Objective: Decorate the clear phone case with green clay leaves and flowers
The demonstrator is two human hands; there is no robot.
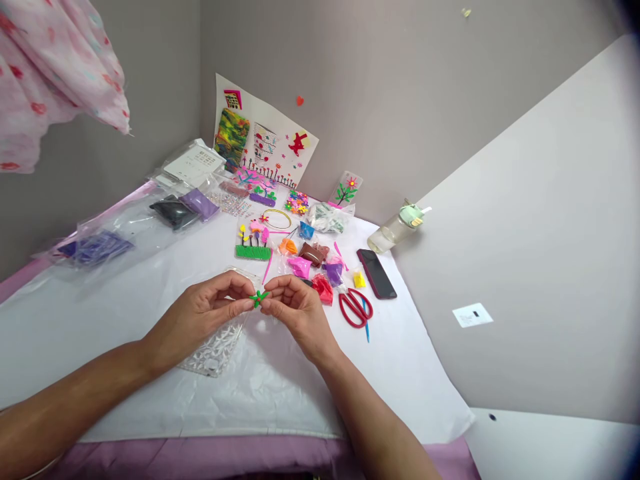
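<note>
Between both hands, above the table, is a small green clay flower [259, 298] with a reddish centre. My left hand [213, 303] pinches its left side between thumb and fingers. From the other side, my right hand [299, 310] grips the flower's right edge with thumb and fingertips. Beneath my hands lies a clear phone case [217, 347] with a white lattice pattern, partly covered by my left hand. Just beyond my hands, a decorated clear case [253, 252] carries a green clay strip and small clay flowers.
Right of my hands are red-handled scissors [356, 308], a black phone [377, 273] and a bottle [395, 228]. Packets of coloured clay [314, 255] lie beyond them. Plastic bags [175, 210] cover the left back, and a decorated sheet [270, 137] leans on the wall.
</note>
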